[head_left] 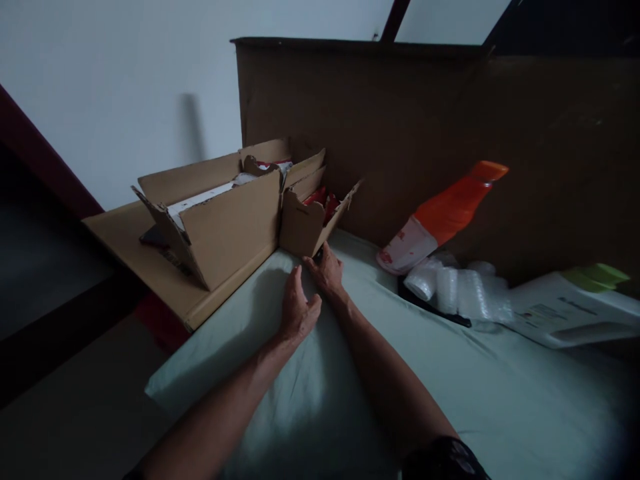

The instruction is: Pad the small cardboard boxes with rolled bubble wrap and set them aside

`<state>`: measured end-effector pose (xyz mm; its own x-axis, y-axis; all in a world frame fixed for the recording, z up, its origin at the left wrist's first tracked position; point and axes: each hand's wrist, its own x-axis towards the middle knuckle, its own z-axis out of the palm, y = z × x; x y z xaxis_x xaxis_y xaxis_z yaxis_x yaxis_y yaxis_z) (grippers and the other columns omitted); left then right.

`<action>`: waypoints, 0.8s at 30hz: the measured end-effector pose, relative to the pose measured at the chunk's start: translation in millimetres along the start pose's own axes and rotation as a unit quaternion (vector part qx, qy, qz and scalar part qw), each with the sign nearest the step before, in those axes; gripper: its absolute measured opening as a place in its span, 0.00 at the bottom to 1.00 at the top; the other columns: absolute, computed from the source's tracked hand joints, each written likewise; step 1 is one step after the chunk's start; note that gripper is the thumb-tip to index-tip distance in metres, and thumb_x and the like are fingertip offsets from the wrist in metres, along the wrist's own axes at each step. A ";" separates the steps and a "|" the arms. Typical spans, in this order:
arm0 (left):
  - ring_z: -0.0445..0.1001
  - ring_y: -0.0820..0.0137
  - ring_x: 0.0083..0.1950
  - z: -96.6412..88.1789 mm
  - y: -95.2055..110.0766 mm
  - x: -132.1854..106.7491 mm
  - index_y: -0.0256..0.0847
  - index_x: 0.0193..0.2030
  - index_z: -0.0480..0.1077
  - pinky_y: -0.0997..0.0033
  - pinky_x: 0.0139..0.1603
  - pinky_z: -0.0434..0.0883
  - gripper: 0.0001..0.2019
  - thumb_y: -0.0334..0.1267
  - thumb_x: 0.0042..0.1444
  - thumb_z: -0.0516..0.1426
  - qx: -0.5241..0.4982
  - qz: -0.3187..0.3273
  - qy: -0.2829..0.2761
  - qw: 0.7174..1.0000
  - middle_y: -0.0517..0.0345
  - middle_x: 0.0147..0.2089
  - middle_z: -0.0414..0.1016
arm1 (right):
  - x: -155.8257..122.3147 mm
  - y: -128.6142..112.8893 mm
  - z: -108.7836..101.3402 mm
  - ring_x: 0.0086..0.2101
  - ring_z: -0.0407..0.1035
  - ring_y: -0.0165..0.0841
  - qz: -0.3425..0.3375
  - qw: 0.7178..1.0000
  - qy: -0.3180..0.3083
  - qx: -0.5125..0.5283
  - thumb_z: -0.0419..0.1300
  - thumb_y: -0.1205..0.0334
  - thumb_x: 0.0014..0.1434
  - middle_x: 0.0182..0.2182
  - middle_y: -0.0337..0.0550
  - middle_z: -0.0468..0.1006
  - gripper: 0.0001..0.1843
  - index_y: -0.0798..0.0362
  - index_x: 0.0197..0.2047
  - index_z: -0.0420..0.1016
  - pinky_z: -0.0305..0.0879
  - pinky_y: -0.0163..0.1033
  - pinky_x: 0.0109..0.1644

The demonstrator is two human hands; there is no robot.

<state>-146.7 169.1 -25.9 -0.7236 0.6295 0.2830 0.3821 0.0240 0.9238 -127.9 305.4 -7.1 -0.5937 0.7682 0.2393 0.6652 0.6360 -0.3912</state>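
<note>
My left hand (297,309) rests flat on the pale green cloth (350,373), fingers stretched out, holding nothing. My right hand (326,269) lies just beyond it, fingers curled down at the base of the small open cardboard box (305,223). A small dark object (318,253) shows at the fingertips; whether the hand grips it is unclear. The small box holds red packets (320,199). To its left stands a larger open cardboard box (225,220) with white and red contents.
A tall cardboard sheet (400,133) stands behind the table. An orange-and-white bottle (443,217) lies on its side, next to bubble wrap (457,290) and a white jug with a green cap (570,307). A flat cardboard sheet (130,247) overhangs the left edge.
</note>
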 end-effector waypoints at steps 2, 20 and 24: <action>0.62 0.51 0.72 1.3 -0.7 -0.9 0.25 0.68 0.58 0.52 0.74 0.59 0.37 0.26 0.47 0.57 0.009 0.005 0.005 1.000 0.30 0.69 0.62 | -0.5 -2.3 -1.2 0.61 0.64 0.46 0.007 1.000 -0.008 -0.008 0.50 0.51 0.68 0.63 0.60 0.70 0.36 0.60 0.72 0.49 0.56 0.51 0.62; 0.67 0.52 0.68 -4.1 -5.2 -9.1 0.31 0.60 0.69 0.53 0.71 0.63 0.29 0.31 0.48 0.57 0.117 0.111 -0.079 0.984 0.36 0.65 0.69 | -196.5 11.4 -74.0 0.67 0.55 0.46 -0.088 0.982 -0.099 -0.134 0.53 0.55 0.69 0.69 0.52 0.62 0.27 0.53 0.69 0.64 0.52 0.52 0.70; 0.69 0.50 0.65 -15.8 8.9 -13.6 0.36 0.52 0.74 0.51 0.68 0.66 0.21 0.37 0.50 0.57 0.169 0.141 -0.126 0.967 0.38 0.63 0.72 | -273.0 21.6 -89.4 0.69 0.52 0.48 -0.121 0.979 -0.137 -0.095 0.54 0.50 0.69 0.71 0.53 0.57 0.32 0.51 0.72 0.59 0.50 0.56 0.71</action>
<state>-142.6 148.5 -17.4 -0.4158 0.8164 0.4008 0.7413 0.0489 0.6694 89.0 116.0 -1.4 -0.8258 0.5619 0.0481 0.5469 0.8188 -0.1747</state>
